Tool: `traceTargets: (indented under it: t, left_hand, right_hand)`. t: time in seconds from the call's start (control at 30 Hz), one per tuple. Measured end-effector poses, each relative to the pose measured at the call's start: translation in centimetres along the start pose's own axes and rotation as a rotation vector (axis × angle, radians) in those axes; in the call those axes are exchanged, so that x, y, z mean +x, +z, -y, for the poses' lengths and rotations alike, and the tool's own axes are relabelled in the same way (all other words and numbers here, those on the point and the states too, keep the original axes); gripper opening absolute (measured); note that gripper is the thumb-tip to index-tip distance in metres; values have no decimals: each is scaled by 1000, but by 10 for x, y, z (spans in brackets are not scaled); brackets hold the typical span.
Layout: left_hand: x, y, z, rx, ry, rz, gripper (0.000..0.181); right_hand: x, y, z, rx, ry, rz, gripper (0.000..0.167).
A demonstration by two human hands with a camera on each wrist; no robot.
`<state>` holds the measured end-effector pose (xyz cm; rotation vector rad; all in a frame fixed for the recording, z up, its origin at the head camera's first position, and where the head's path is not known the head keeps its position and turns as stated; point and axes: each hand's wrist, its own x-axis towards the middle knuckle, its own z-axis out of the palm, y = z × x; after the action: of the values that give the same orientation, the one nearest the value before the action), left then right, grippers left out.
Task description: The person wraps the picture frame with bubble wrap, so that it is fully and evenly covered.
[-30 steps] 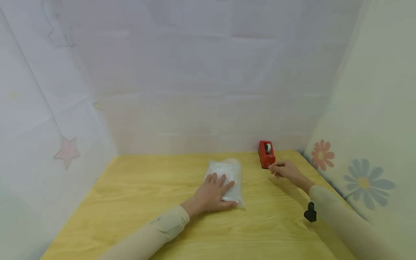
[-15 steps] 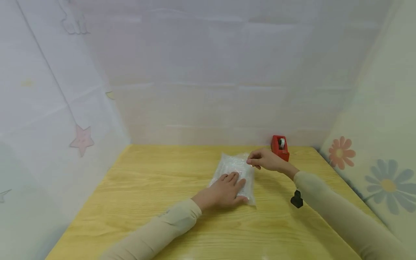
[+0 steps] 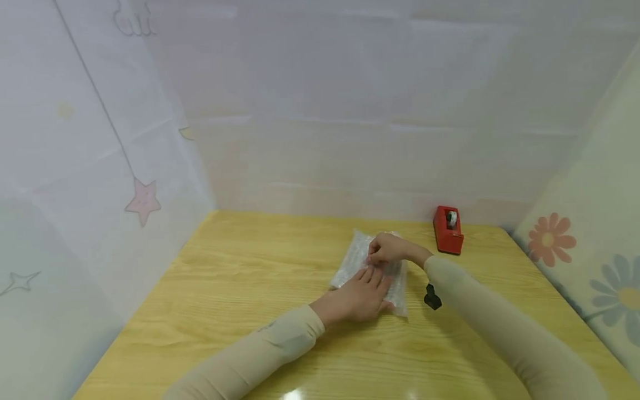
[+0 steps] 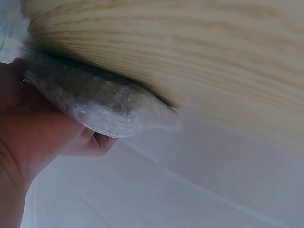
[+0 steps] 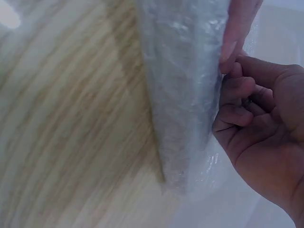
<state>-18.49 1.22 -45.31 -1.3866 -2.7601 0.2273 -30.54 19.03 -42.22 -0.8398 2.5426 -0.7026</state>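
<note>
A flat package in clear bubble wrap (image 3: 352,258) lies on the yellow wood table. My left hand (image 3: 357,297) rests on its near part, fingers stretched forward and thumb over the near right edge. The wrapped side (image 4: 118,107) fills the left wrist view's middle. Just beyond the left fingertips, my right hand (image 3: 387,248) is over the package, thumb and index finger pinched together. Between them seems to be a small piece of clear tape, hardly visible. In the right wrist view the right hand's fingers (image 5: 237,116) are curled beside the bubble wrap (image 5: 185,95).
Behind and right of the package stands a red tape dispenser (image 3: 448,230) with a white roll. A black clip-like piece (image 3: 432,297) sits under the right sleeve. Pale printed sheets (image 3: 325,139) enclose the back and sides of the table (image 3: 260,266).
My right hand has come left from beside the tape dispenser onto the package, fingers pinched. The left hand stays on the package. The head view has shifted, so everything sits differently in it.
</note>
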Motion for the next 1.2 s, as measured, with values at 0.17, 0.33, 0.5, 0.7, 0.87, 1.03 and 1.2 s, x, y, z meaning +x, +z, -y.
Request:
traceTargets:
  t: [0.17,0.33,0.5,0.7,0.87,1.03,1.2]
  left_hand:
    - [1,2,-9,2,-109,-18,80]
    - [-1,-6,-9,-81,-389,-44,120]
    - [4,-9,20,-282,-448,-35,127]
    - [5,2,45,-357,-363,57,112]
    - [2,5,41,-289,-360,83,110]
    - [3,1,37,-193,-367,99,109]
    - [3,-4,36,-135,-362,130,108]
  right_hand:
    - [3,-3,7,-21,95,22,23]
    - [8,-8,8,-22,174,51,24]
    - [8,-10,3,13,209,29,24]
    - [9,-4,5,-21,193,33,27]
    - [6,-2,4,-63,191,71,31]
    - [1,-10,3,-60,163,94,36]
    - [-1,-14,2,-49,163,103,38]
